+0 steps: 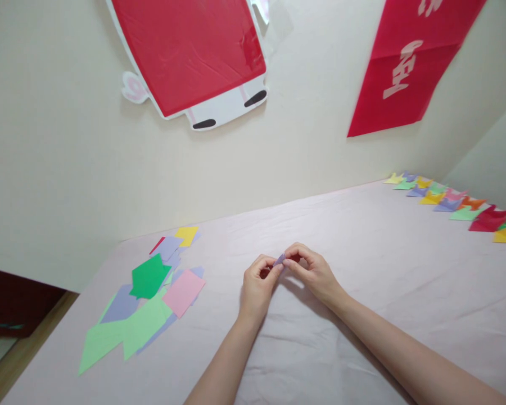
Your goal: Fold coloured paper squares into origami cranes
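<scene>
My left hand (258, 286) and my right hand (312, 270) meet over the middle of a table covered with a pale pink cloth (362, 270). Both pinch a small folded piece of lilac paper (279, 259) between their fingertips, just above the cloth. Only a small corner of the paper shows between the fingers.
A loose heap of coloured paper sheets (147, 298), green, pink, lilac and yellow, lies to the left. A row of folded paper shapes (455, 203) runs along the far right edge. Red banners (194, 50) hang on the wall behind.
</scene>
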Available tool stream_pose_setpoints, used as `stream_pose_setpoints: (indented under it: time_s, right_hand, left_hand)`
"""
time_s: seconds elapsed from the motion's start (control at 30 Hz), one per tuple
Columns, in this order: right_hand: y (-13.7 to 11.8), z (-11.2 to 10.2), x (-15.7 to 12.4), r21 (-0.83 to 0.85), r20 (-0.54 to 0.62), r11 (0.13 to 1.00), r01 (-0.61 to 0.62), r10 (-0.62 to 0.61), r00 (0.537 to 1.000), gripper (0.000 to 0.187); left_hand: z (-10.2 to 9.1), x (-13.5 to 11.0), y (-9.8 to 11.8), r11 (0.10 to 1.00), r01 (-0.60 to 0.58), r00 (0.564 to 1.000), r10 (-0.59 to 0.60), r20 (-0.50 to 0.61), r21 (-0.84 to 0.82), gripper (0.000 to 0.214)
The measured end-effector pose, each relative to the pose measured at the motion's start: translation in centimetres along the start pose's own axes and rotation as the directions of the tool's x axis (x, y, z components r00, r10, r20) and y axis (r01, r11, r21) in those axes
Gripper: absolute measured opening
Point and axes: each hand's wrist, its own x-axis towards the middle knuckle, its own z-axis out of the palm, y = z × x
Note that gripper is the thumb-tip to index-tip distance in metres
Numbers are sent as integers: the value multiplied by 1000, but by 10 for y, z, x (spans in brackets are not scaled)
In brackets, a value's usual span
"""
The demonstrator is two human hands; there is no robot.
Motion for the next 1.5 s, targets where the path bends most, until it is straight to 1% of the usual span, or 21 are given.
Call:
stream_pose_setpoints:
  time_s: [0.13,0.27,0.37,0.47,0.73,1.03,1.13,1.27,1.4,1.5]
  right_hand:
    - [2,-1,1,85,10,994,-74,73,997,16]
    - [3,0,1,153,51,979,-137,131,990,22]
    - [3,-1,2,149,66,979,-140,131,989,24]
    - [1,-1,2,138,59,982,-127,119,991,25]
    - [2,-1,3,120,70,988,-100,92,993,21]
    - [1,0,3,86,71,992,-94,88,994,19]
    - [2,1,3,81,75,991,-103,97,992,19]
    - [4,1,3,59,66,992,-112,108,992,19]
    - [4,2,3,6,29,994,-112,112,993,19]
    - [1,3,2,-62,33,994,-90,92,995,18]
  left_hand:
    - [-1,1,-1,1000,7,1000,-7,2,6,18]
    - [-3,2,-3,992,90,996,-87,35,-88,21]
    - [-5,3,-3,989,100,995,-96,37,-112,21]
    - [-5,4,1,990,90,996,-90,13,-111,21]
    - [-4,6,7,979,105,994,-109,-16,-173,22]
    - [-1,5,2,986,98,995,-101,-20,-133,23]
    - [1,4,0,992,96,995,-98,-13,-84,23]
    - [8,1,-2,998,65,998,-65,-22,8,21]
    - [14,-1,-5,996,42,998,-38,-44,83,22]
    - [14,0,-6,997,36,999,-33,-37,63,23]
